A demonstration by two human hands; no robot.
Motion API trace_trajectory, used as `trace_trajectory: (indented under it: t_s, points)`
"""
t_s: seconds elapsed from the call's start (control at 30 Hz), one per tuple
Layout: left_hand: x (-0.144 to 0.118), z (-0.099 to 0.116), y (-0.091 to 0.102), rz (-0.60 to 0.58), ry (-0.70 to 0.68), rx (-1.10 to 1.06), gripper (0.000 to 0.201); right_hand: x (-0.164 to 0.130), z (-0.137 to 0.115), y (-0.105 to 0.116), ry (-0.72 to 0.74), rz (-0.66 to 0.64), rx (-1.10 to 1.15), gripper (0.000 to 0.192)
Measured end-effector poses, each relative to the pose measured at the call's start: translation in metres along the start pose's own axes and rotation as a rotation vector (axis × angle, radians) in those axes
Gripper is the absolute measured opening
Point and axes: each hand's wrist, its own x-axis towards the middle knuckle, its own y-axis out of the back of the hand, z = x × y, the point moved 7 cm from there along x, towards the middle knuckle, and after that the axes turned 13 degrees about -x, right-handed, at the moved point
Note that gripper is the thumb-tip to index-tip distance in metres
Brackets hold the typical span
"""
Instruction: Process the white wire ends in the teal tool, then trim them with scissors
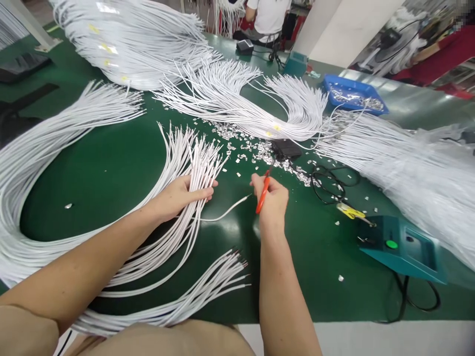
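My left hand (185, 195) is closed round a bundle of white cables (204, 168), thumb across the front, with the cut ends fanning out above. One loose white cable (226, 212) curves away from the bundle towards my right hand (272, 198). That hand is closed on a red-handled tool (263, 195) with a dark tip pointing away from me; its exact kind is partly hidden by the fingers. Whether the fingertips touch the loose cable's end I cannot tell. Nearer my body lies another bunch of white cables (208, 287) with dark, stripped-looking ends.
Small silvery scraps (260, 151) lie scattered over the green table (96, 188). Large cable bundles (141, 39) cover the back and right. A teal soldering station (404, 247) with a yellow clip (351, 211) stands right; a blue tray (354, 94) is behind. People sit beyond.
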Motion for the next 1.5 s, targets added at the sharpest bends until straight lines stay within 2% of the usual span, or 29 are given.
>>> trace_trajectory:
  t_s: [0.07, 0.1, 0.27, 0.4, 0.53, 0.67, 0.73, 0.87, 0.97, 1.07, 1.17, 1.27, 1.5]
  points:
    - [-0.001, 0.001, -0.003, -0.018, -0.004, 0.034, 0.034, 0.000, -0.002, 0.011, 0.031, 0.131, -0.039, 0.026]
    - [-0.001, 0.002, -0.005, -0.034, -0.013, 0.060, 0.032, -0.001, -0.005, 0.010, 0.055, 0.120, -0.006, 0.024]
    - [-0.005, -0.002, -0.015, -0.117, 0.000, 0.142, 0.029, -0.009, -0.016, -0.023, 0.103, -0.211, 0.273, 0.024]
    - [-0.007, -0.010, -0.020, -0.172, 0.038, 0.097, 0.029, -0.011, -0.016, -0.030, 0.087, -0.325, 0.214, 0.021]
    - [-0.008, -0.011, -0.024, -0.196, 0.074, -0.057, 0.028, -0.017, -0.018, -0.036, 0.086, -0.399, 0.240, 0.019]
    - [-0.008, -0.003, -0.025, -0.198, 0.050, -0.075, 0.024, -0.032, -0.025, -0.055, 0.060, -0.614, 0.328, 0.018]
    - [-0.008, -0.001, -0.022, -0.181, 0.042, -0.067, 0.027, -0.036, -0.025, -0.059, 0.039, -0.650, 0.337, 0.018]
    - [-0.005, 0.002, -0.014, -0.119, -0.014, -0.058, 0.034, -0.036, -0.021, -0.060, 0.005, -0.628, 0.336, 0.013]
    - [-0.003, 0.004, -0.009, -0.096, -0.058, -0.009, 0.032, -0.035, -0.016, -0.061, -0.013, -0.647, 0.310, 0.017]
    - [-0.001, 0.008, -0.008, -0.094, -0.095, 0.063, 0.027, -0.029, -0.013, -0.053, 0.062, -0.589, 0.119, 0.024]
    - [0.000, 0.013, -0.004, -0.049, -0.129, 0.113, 0.026, -0.022, -0.010, -0.044, 0.192, -0.479, -0.275, 0.023]
    - [0.000, 0.015, -0.001, 0.002, -0.146, 0.134, 0.027, -0.024, -0.011, -0.045, 0.324, -0.453, -0.579, 0.023]
    - [-0.001, 0.018, 0.000, 0.025, -0.177, 0.264, 0.024, -0.029, -0.017, -0.053, 0.455, -0.413, -0.829, 0.031]
